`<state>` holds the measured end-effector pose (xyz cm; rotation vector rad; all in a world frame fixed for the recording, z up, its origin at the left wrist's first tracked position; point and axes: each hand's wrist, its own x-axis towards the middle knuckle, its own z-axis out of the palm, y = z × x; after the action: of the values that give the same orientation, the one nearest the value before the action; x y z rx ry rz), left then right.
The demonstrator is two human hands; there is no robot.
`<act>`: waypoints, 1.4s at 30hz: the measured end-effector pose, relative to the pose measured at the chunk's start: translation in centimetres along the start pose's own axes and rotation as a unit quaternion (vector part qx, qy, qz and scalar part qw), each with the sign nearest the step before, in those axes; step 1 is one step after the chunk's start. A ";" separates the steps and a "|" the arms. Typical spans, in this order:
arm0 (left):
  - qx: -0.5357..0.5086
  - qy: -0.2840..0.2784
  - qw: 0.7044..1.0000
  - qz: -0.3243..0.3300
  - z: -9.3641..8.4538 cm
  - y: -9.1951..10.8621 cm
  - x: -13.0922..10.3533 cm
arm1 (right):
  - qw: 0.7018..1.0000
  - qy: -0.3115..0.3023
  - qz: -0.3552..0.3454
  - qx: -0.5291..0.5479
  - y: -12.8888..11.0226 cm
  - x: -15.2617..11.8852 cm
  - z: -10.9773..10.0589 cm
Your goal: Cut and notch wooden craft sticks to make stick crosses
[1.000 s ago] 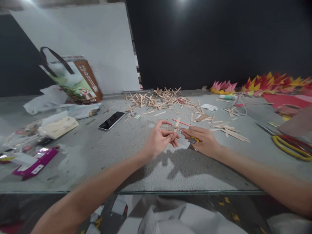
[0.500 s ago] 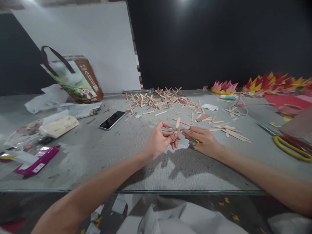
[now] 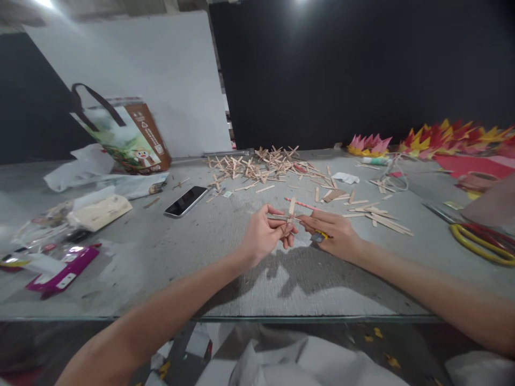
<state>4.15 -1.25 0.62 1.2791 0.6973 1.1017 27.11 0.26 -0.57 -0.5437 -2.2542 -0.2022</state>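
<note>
Near the middle of the grey table, my left hand (image 3: pixel 263 233) pinches a small cross of wooden sticks (image 3: pixel 292 208), with one flat stick pointing up. My right hand (image 3: pixel 336 233) is closed around a yellow and grey cutter (image 3: pixel 319 236), its fingertips close to the cross's right side. A red-and-white striped straw (image 3: pixel 303 204) shows just behind the fingers. The exact contact between the right fingertips and the cross is too small to make out.
Behind the hands lies a pile of crossed sticks (image 3: pixel 261 166). Loose sticks (image 3: pixel 386 220) and scissors (image 3: pixel 480 241) are at right, with paper flames (image 3: pixel 450 136) behind. A phone (image 3: pixel 186 201), a bag (image 3: pixel 132 139) and purple packaging (image 3: pixel 64 271) are at left.
The view has shifted slightly, with the bag and phone appearing a little lower. Both hands keep nearly the same pose around the wooden cross.
</note>
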 end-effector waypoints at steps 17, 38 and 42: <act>0.030 -0.004 0.997 -0.068 -2.2 -1.0 1.8 | 0.988 -0.131 0.056 -0.059 0.6 0.1 0.4; 0.013 -0.001 0.997 -0.081 -0.8 -0.7 1.0 | 0.974 -0.153 0.134 -0.098 0.0 -0.7 0.7; 0.011 -0.002 0.997 -0.082 -0.9 -0.8 1.2 | 0.971 -0.164 0.141 -0.097 0.1 -0.7 0.7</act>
<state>4.00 0.22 -0.19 1.2195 0.7993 0.9596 27.11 0.33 -1.57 -1.0608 -2.4526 -0.2004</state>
